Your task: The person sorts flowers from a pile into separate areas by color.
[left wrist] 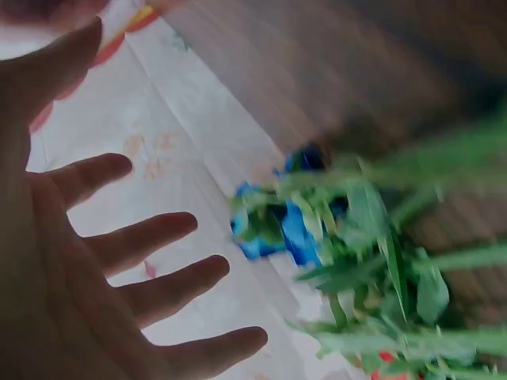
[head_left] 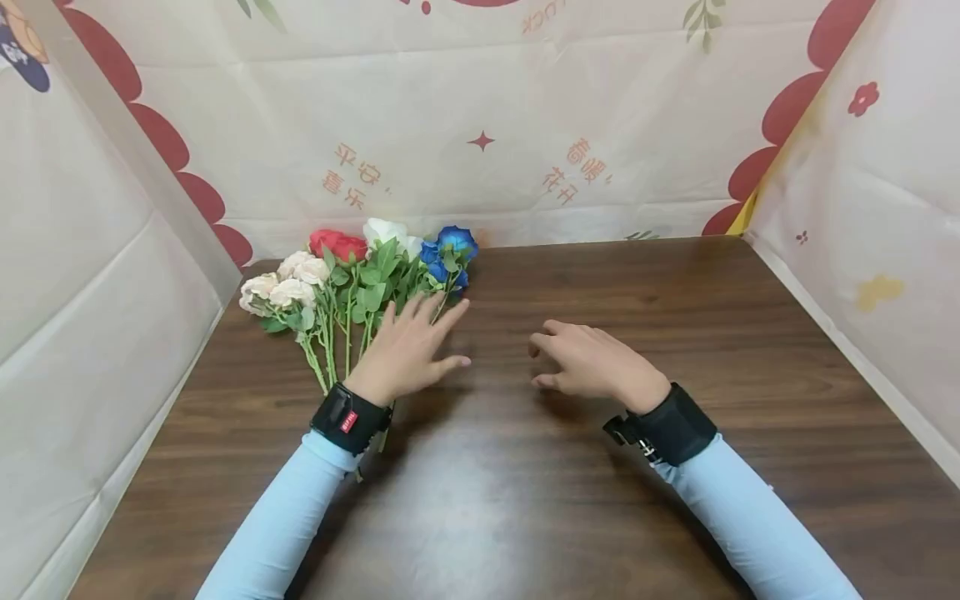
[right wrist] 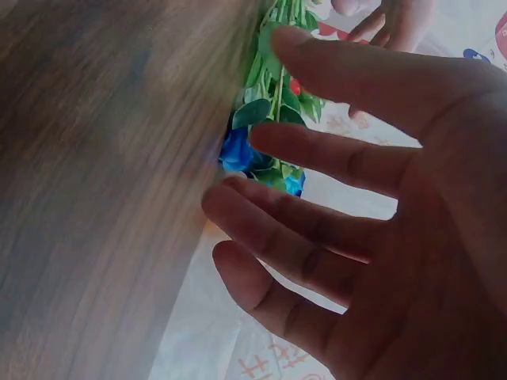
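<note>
1. Light-blue sleeves come in over the near edge of the tabletop, one on each side.
2. Each wrist wears a black band; the one on the left carries a small red tag.
3. Of the two hands, the left hand is over the flower stems, left of the tabletop's middle, palm down, with fingers spread wide and thumb out to the side. Whether it touches them I cannot tell.
4. The right hand is over the tabletop right of its middle, well apart from the flowers; its fingers are loosely bent, its thumb apart from them, and it is empty.
5. The flowers lie at the far-left corner of the tabletop, blooms toward the far edge: pale pink roses nearest the left edge, then a red rose, white roses and blue roses.
6. Green leaves sit below the blooms. The stems run toward the near edge, and some pass beneath the left hand and wrist.
7. Behind the far edge hangs a white cloth with red scallops; pale cloth also borders the left and right edges.
</note>
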`<act>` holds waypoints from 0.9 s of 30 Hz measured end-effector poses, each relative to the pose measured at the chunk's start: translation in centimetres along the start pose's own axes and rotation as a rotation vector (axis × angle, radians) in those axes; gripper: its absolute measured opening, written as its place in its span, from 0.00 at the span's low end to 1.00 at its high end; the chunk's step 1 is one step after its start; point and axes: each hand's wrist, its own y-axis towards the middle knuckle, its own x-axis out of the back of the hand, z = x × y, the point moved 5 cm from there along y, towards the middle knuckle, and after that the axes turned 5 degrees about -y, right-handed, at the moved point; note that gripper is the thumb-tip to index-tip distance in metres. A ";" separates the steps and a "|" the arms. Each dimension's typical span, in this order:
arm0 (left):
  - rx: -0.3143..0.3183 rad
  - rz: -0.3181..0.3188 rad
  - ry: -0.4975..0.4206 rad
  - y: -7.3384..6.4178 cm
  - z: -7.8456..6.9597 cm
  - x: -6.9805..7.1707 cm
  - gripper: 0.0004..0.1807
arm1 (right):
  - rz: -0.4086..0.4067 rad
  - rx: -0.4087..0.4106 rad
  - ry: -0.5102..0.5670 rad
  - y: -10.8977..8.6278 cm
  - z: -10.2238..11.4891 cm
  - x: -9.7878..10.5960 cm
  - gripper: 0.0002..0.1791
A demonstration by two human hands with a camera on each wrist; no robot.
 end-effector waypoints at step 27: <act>0.197 -0.024 -0.068 0.1 4.2 -1.4 0.23 | 0.048 0.011 0.028 -0.1 0.3 0.0 0.05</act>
